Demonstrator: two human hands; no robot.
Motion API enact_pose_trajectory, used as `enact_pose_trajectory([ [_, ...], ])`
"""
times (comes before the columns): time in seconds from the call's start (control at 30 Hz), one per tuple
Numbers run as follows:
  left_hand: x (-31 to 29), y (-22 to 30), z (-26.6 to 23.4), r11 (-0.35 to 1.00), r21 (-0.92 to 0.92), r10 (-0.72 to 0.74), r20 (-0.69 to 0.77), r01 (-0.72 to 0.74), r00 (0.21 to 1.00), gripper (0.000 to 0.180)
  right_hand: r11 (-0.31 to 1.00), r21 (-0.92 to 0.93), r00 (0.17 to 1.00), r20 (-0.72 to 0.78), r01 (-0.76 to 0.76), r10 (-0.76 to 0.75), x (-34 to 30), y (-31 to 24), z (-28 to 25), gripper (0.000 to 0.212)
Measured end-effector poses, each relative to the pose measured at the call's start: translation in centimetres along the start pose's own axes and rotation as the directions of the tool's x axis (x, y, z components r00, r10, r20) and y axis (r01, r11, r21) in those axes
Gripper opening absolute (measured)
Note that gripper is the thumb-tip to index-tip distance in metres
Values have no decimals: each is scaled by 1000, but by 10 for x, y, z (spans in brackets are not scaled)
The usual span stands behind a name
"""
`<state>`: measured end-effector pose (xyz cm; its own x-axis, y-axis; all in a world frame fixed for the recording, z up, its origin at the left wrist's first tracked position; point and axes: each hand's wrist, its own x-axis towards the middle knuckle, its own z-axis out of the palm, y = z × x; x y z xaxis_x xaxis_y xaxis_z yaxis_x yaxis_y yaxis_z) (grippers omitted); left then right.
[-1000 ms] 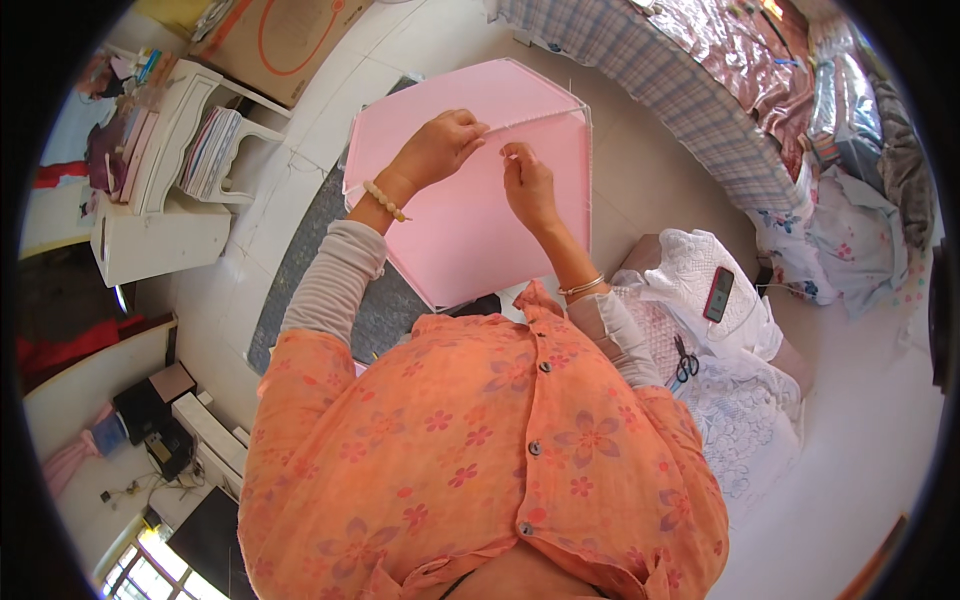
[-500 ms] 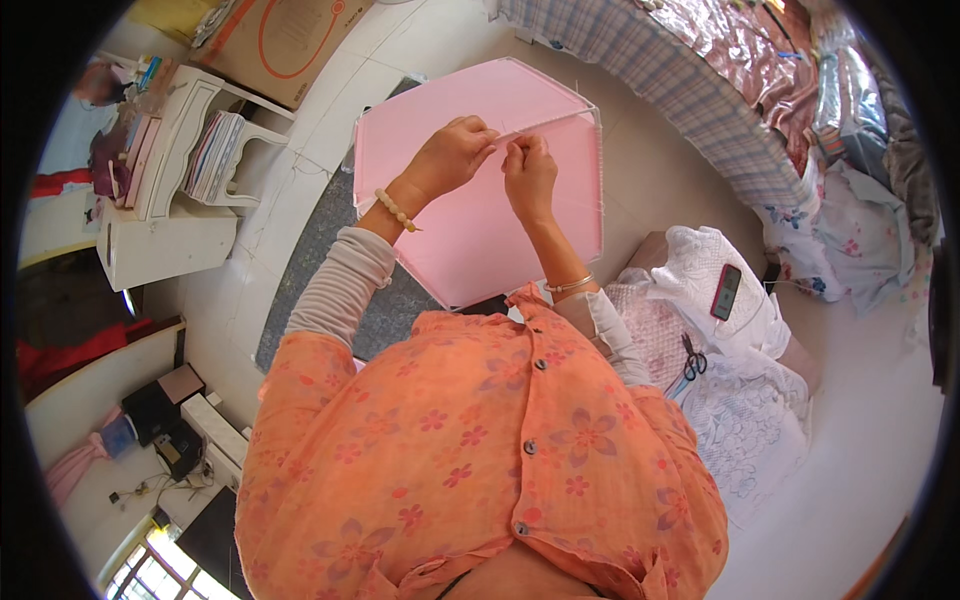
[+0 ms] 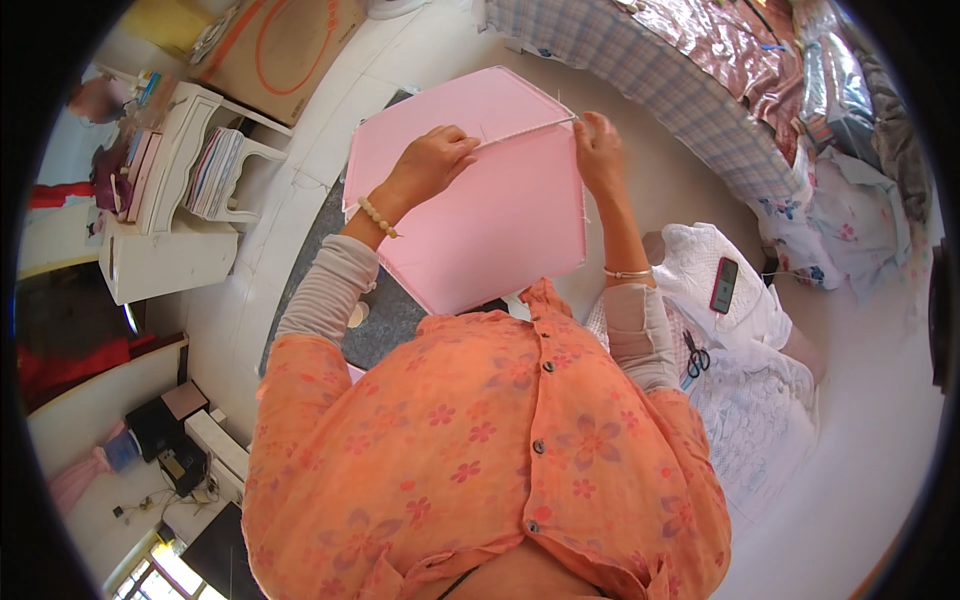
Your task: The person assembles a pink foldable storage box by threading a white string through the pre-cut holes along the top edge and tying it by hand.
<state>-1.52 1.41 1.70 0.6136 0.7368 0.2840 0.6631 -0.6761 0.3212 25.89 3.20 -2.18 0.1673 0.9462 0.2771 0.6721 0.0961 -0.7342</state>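
A pink six-sided fabric panel (image 3: pixel 480 230) with a thin white border lies in front of me over a dark grey surface. Across its upper part runs a white twisted strip (image 3: pixel 525 131), slanting up to the right corner. My left hand (image 3: pixel 432 163) is closed, thumb and fingertips pinched at the strip's left end. What exactly lies between those fingertips is too small to make out. At the panel's right corner, my right hand (image 3: pixel 598 158) has its fingers curled round the edge, where the strip meets the border.
To the right, a phone (image 3: pixel 724 285) and black-handled scissors (image 3: pixel 695 355) rest on white quilted cloth (image 3: pixel 750 400). A bed with a plaid skirt (image 3: pixel 640 75) stands at the far right. The dark grey surface (image 3: pixel 310 290) shows left of the panel, near a white cabinet (image 3: pixel 165 255).
My right hand has moved right, from the panel's middle to its right corner. My left hand has shifted slightly left and down. The panel has tilted a little.
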Motion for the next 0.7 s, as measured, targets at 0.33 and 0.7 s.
enact_pose_trajectory([
  [0.33,-122,-28,-48,980,0,-201,-42,201,979,35,850,475,974,94,-225,206,-2,34,57,41],
  [0.7,-150,21,-1,915,-214,-403,-430,343,808,23,912,379,981,160,-160,106,57,32,74,42],
])
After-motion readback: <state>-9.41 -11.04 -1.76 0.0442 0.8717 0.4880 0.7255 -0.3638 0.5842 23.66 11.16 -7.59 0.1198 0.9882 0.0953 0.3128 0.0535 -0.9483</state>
